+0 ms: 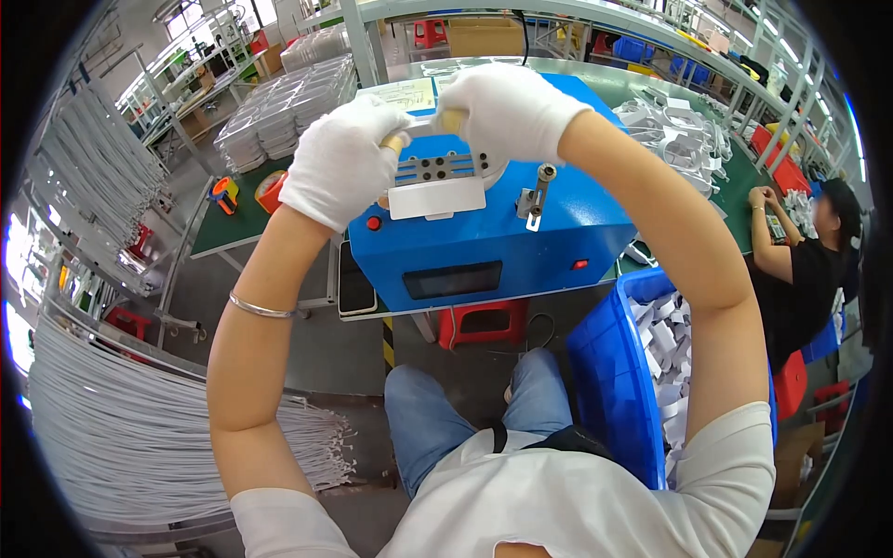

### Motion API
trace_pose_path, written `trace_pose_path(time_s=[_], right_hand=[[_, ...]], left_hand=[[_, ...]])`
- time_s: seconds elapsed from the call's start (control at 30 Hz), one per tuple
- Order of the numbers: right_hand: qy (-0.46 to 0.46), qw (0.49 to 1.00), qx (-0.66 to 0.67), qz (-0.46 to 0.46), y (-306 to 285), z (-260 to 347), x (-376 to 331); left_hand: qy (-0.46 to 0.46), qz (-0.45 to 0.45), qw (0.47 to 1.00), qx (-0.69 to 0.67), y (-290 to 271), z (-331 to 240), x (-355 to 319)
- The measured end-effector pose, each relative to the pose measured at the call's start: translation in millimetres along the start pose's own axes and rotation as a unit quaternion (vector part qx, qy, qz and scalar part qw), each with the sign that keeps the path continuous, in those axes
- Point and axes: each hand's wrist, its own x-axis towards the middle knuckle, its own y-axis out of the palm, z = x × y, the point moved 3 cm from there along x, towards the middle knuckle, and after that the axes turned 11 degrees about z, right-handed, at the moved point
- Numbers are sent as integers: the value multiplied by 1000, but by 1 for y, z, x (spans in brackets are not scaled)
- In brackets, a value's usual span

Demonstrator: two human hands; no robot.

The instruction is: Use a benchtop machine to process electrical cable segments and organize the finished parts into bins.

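Note:
Both my hands wear white gloves with some fingertips bare, and they meet over the top of a blue benchtop machine (549, 232). My left hand (349, 153) is closed in a pinch at the left of a metal fixture with dark screws (435, 169). Opposite it, my right hand (507, 110) curls closed, its fingertips pointing down. A small pale piece (423, 123) shows between the two hands; its kind is mostly hidden by the gloves. Below the fixture sits a white plate (437, 200). A metal post (538, 197) stands on the machine's right side.
White looped parts (674, 135) are heaped at the right. Beside my right arm stands a blue crate (609, 372) of small white pieces. Stacked clear trays (284, 102), orange tape dispensers (224, 194) and hanging white cables (167, 428) lie leftward. A co-worker (809, 251) sits at far right.

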Motion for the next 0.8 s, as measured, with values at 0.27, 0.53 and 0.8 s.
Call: trace_pose_path(time_s=[0.27, 0.53, 0.8], right_hand=[[11, 865, 502, -6, 17, -21, 14], [-90, 955, 261, -105, 10, -4, 4], [-168, 952, 169, -193, 17, -9, 8]], left_hand=[[53, -69, 996, 17, -2, -4, -1], [-75, 35, 994, -78, 3, 8, 6], [-46, 18, 991, -127, 13, 13, 5]])
